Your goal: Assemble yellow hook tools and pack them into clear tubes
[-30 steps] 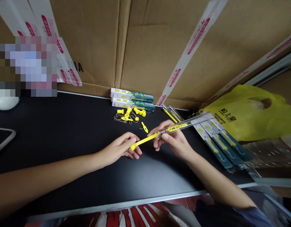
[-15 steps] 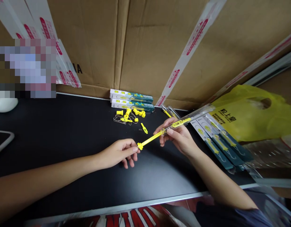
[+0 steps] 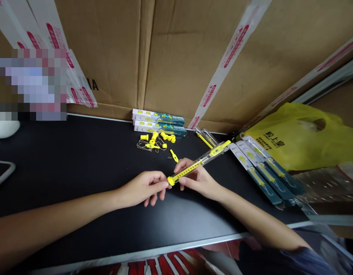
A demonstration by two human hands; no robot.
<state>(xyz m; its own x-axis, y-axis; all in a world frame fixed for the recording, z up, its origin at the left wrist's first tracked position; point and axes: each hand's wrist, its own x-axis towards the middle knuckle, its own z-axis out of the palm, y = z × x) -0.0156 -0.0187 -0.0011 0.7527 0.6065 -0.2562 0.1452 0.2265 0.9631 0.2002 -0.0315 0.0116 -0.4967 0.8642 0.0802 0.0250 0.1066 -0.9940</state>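
A tubular spring scale (image 3: 191,167) with a yellow scale strip inside its clear tube slants up to the right between my hands. My left hand (image 3: 149,187) pinches the yellow cap at its lower end. Around the clear tube, just above that cap, the fingers of my right hand (image 3: 198,179) are closed. A yellow slotted piece shows at the tube's upper end. Beyond my hands lie loose yellow caps (image 3: 155,136), bent metal hooks (image 3: 144,145), and a yellow slotted part (image 3: 174,156) beside a tiny spring (image 3: 169,157).
Two printed boxes (image 3: 159,128) lie against the cardboard wall (image 3: 113,57). More clear tubes (image 3: 206,137) rest behind my right hand. Several packaged scales (image 3: 262,168) and a yellow plastic bag (image 3: 308,137) are on the right. A white-edged device (image 3: 4,173) lies at left on the black table (image 3: 79,152).
My right hand has slid the clear tube down and left over the yellow inner strip, to the cap. My left hand keeps its pinch there, nearly still.
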